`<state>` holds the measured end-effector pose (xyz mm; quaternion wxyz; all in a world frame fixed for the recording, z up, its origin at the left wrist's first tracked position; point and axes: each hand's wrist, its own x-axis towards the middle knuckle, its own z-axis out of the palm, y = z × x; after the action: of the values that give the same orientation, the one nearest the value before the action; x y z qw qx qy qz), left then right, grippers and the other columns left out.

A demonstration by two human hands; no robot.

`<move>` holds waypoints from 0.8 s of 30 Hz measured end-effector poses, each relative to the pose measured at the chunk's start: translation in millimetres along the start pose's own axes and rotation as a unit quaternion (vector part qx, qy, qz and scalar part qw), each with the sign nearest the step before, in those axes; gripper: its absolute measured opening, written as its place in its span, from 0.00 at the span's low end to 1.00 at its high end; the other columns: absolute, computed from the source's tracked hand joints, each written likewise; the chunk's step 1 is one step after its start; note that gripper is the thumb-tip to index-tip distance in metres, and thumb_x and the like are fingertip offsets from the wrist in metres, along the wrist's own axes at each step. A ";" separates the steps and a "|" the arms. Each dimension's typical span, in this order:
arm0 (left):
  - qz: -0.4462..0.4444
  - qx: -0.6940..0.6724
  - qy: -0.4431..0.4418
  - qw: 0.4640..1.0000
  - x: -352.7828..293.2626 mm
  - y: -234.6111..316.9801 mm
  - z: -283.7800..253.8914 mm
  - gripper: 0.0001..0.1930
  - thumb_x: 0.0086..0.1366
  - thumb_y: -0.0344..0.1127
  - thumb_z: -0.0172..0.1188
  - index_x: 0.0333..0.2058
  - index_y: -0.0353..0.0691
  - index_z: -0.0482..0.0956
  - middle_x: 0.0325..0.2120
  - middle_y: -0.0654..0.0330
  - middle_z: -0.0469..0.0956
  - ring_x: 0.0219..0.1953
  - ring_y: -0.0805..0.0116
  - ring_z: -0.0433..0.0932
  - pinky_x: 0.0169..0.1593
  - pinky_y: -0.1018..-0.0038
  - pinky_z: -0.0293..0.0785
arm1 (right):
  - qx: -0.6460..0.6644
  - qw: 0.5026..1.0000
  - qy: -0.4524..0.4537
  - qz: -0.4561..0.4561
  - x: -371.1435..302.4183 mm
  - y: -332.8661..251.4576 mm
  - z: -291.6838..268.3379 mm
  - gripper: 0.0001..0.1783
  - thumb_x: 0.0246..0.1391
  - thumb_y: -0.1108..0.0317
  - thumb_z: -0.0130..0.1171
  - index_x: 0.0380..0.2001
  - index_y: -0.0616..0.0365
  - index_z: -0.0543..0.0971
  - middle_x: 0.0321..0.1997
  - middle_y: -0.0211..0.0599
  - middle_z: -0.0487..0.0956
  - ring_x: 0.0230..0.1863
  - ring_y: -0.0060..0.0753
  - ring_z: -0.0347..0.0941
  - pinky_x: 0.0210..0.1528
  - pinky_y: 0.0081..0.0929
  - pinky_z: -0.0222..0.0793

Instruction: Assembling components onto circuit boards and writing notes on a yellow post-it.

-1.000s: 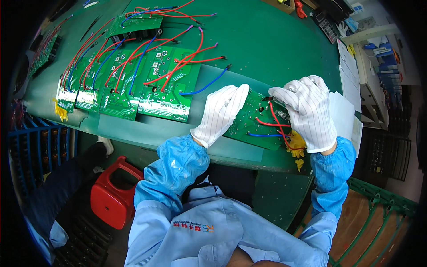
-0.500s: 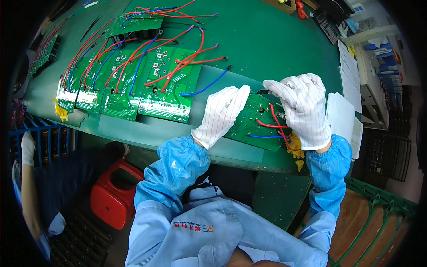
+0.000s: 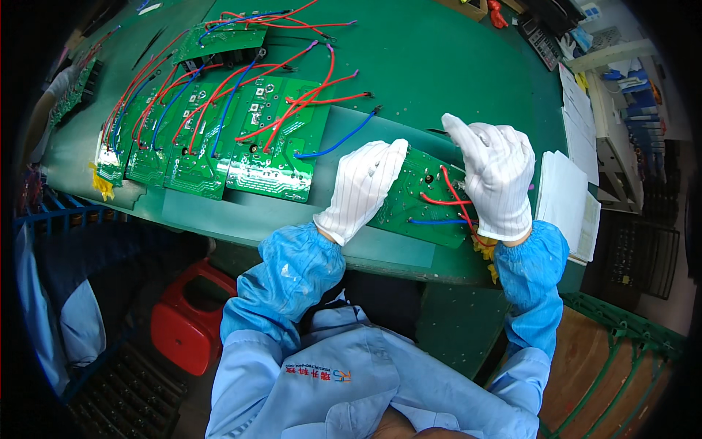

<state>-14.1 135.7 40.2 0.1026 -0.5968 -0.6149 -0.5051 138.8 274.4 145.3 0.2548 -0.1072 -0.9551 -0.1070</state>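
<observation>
A green circuit board (image 3: 428, 190) lies near the table's front edge between my hands, with red wires (image 3: 447, 200) and a blue wire (image 3: 437, 222) on it. My left hand (image 3: 362, 192), in a white striped glove, is closed on the board's left edge; its fingertips are by the upper left corner. Over the board's right side is my right hand (image 3: 499, 179), also gloved, with one digit stretched up and the other fingers curled. A thin dark pointed tool (image 3: 436, 132) sticks out left of it; the rest is hidden behind the hand.
Several wired circuit boards (image 3: 274, 139) stand in a row to the left, with another board (image 3: 223, 40) behind them. At the far left a co-worker's gloved hand (image 3: 62, 82) touches a board (image 3: 77, 95). Papers (image 3: 561, 197) lie right; a red stool (image 3: 186, 329) stands below.
My right hand has lifted slightly, and the dark tool has moved up off the board's top edge. My left hand stays put. The co-worker's hand has moved up to the far-left board.
</observation>
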 end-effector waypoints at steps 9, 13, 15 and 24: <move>-0.044 0.024 -0.096 0.994 -5.0 -0.7 -7.5 0.20 0.60 0.22 0.60 0.53 0.30 0.78 0.40 0.49 0.82 0.42 0.48 0.82 0.45 0.63 0.81 | 0.032 0.999 0.001 -0.042 -7.9 -3.5 3.7 0.28 0.42 0.76 0.66 0.51 0.50 0.84 0.34 0.28 0.81 0.31 0.32 0.75 0.34 0.32 0.68; -0.051 0.026 -0.094 0.994 -7.7 -1.4 -5.4 0.20 0.61 0.22 0.60 0.54 0.30 0.77 0.41 0.49 0.82 0.42 0.49 0.82 0.45 0.63 0.81 | 0.043 0.999 0.019 -0.021 -10.9 -2.5 6.8 0.28 0.41 0.77 0.66 0.51 0.50 0.85 0.33 0.28 0.82 0.30 0.31 0.74 0.31 0.31 0.67; -0.055 0.021 -0.095 0.994 -7.3 -1.4 -5.3 0.21 0.61 0.22 0.59 0.54 0.31 0.77 0.42 0.49 0.82 0.43 0.49 0.82 0.45 0.63 0.81 | 0.076 0.996 0.028 -0.037 -11.7 -1.1 8.1 0.28 0.41 0.77 0.66 0.50 0.49 0.85 0.33 0.27 0.81 0.29 0.30 0.73 0.30 0.30 0.66; -0.053 0.006 -0.083 0.995 -10.7 -4.9 -2.6 0.22 0.62 0.21 0.58 0.56 0.32 0.76 0.43 0.49 0.81 0.43 0.49 0.82 0.45 0.63 0.81 | 0.041 0.998 0.026 -0.027 -13.8 -5.8 11.2 0.27 0.41 0.76 0.67 0.49 0.50 0.85 0.32 0.26 0.81 0.27 0.30 0.73 0.28 0.29 0.65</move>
<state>-16.6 128.1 31.1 0.0276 -0.6028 -0.6551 -0.4547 143.8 269.7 128.0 0.2803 -0.0685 -0.9543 -0.0772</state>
